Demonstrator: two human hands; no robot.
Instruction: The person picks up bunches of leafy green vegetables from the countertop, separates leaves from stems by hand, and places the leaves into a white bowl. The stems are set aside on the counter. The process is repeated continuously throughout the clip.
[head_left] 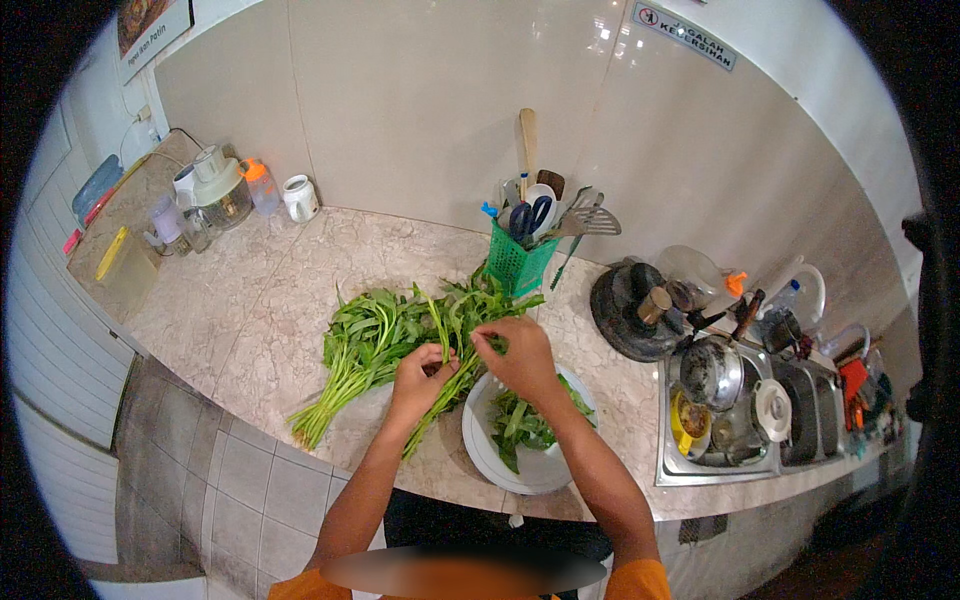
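My left hand [424,376] is closed around a stem of long leafy greens [438,328], which look like water spinach. Its leaves rise above the fingers. Close by on the right, my right hand [517,352] has its fingertips drawn together at the leaves; whatever they pinch is too small to make out. Beneath the right wrist is a white bowl [483,462] with loose green leaves [520,425] inside. A larger bunch of greens [345,365] lies on the counter to the left, stem ends toward me.
Behind the greens stands a green basket [517,262] of utensils. A black stone mortar [632,325] sits right of it, beside a steel sink [735,470] crowded with dishes and a pan [712,370]. A blender [222,190] and white jar [299,198] line the back left of the marbled counter [225,300].
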